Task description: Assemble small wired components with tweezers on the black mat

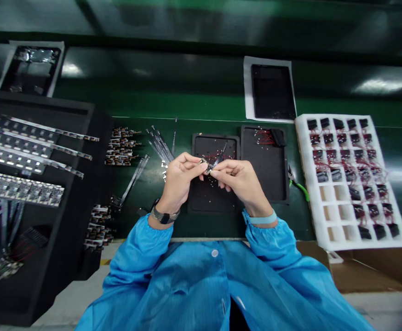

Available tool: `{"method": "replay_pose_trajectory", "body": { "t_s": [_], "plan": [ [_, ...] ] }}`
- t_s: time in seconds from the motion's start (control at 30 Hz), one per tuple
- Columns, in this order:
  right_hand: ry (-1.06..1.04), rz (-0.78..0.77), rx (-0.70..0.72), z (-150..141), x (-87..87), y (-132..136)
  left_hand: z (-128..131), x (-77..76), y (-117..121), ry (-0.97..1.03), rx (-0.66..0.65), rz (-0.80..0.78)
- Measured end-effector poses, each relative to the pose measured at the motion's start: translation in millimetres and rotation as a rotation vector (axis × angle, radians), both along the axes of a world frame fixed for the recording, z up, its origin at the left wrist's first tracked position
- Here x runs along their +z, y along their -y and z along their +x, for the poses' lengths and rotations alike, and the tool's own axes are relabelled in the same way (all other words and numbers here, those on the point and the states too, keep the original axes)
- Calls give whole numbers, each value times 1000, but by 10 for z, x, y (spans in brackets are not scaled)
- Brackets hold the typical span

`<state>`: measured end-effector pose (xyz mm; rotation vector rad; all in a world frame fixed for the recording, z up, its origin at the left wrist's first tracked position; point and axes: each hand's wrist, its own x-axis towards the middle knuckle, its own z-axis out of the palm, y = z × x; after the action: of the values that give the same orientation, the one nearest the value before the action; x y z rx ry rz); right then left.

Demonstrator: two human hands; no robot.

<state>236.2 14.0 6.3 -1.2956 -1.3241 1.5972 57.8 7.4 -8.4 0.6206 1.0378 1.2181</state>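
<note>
Both my hands meet over a black tray [213, 204], their fingertips pinched on one small circuit board [207, 167]. My left hand [181, 177] grips its left end between thumb and forefinger. At the right end my right hand [237, 180] is closed in a pinch, with a thin dark ribbon strip [221, 154] rising beside its fingers. Red wires and tiny white bits lie in the tray beneath. Much of the board is covered by my fingers.
Left of my hands lie ribbon cables [161, 145] and stacked small boards [122, 146]. A large black bin [78, 184] holds board panels. On the right are a second black tray [263, 179], green-handled pliers [299, 186] and a white foam tray [325, 239] of black parts. Tablets [273, 92] lie further back.
</note>
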Motion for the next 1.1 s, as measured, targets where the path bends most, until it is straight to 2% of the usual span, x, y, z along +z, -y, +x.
{"method": "replay_pose_trajectory", "body": {
  "t_s": [0.47,0.7,1.1],
  "plan": [
    [-22,-6,-19,-3,-2,-1,3,-34,29,39,3,6],
    [-44,2,-15,-1,-10,-13,18,-2,28,53,22,15],
    [-3,51,-13,7,0,11,16,-5,-11,142,-17,-49]
  ]
}}
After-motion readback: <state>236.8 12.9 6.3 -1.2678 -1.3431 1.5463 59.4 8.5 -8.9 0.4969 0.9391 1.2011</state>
